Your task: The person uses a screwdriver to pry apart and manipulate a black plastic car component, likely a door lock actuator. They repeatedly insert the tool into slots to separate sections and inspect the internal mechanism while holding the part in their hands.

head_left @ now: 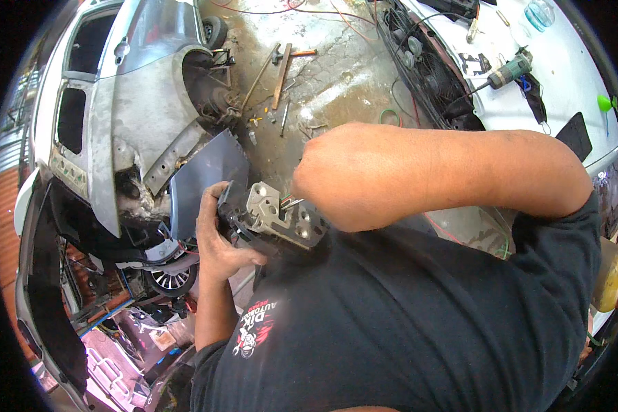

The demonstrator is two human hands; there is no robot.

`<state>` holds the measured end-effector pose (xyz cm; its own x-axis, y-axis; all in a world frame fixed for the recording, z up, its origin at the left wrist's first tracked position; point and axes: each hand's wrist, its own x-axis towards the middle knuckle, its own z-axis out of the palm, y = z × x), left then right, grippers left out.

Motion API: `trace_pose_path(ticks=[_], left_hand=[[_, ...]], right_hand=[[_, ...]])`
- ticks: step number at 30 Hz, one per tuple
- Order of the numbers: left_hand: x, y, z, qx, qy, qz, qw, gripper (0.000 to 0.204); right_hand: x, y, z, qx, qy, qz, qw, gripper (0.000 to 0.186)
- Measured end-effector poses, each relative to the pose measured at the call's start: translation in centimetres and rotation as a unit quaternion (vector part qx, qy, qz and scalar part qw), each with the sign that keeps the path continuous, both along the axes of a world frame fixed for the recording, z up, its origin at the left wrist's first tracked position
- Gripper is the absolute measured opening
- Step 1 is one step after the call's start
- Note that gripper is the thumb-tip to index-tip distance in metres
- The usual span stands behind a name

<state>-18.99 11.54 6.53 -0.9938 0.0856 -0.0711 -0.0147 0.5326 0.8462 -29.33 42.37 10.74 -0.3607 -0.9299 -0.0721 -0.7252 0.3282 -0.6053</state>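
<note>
My left hand (215,237) is wrapped around the side of a black car part (235,214), holding it against the front of my black shirt. On this part sits a beige metal bracket (276,218) with round holes and cut-outs. My right hand (340,182) is closed in a fist just right of the bracket, its back toward me. A thin metal shaft (294,204) shows between the fist and the bracket; the rest of that tool is hidden inside the hand. A blue-grey panel (213,180) stands just beyond my left hand.
At the left stands a stripped car body (144,117) in bare grey. A hammer (292,53) and a wooden strip (281,75) lie on the stained concrete floor (329,82). To the right, a green power drill (511,69) rests on a white car's surface (570,75).
</note>
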Motion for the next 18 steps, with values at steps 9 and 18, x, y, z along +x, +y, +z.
trace_pose_path(ticks=[9, 18], left_hand=[[-0.3, 2.1, 2.6, -0.088, 0.026, -0.012, 0.996, 0.124], [0.0, 2.5, 2.3, -0.057, -0.023, -0.007, 0.998, 0.123]], right_hand=[[0.1, 0.2, 0.9, -0.012, -0.002, 0.001, 1.000, 0.014], [0.9, -0.4, 1.1, 0.016, -0.025, 0.054, 0.998, 0.019]])
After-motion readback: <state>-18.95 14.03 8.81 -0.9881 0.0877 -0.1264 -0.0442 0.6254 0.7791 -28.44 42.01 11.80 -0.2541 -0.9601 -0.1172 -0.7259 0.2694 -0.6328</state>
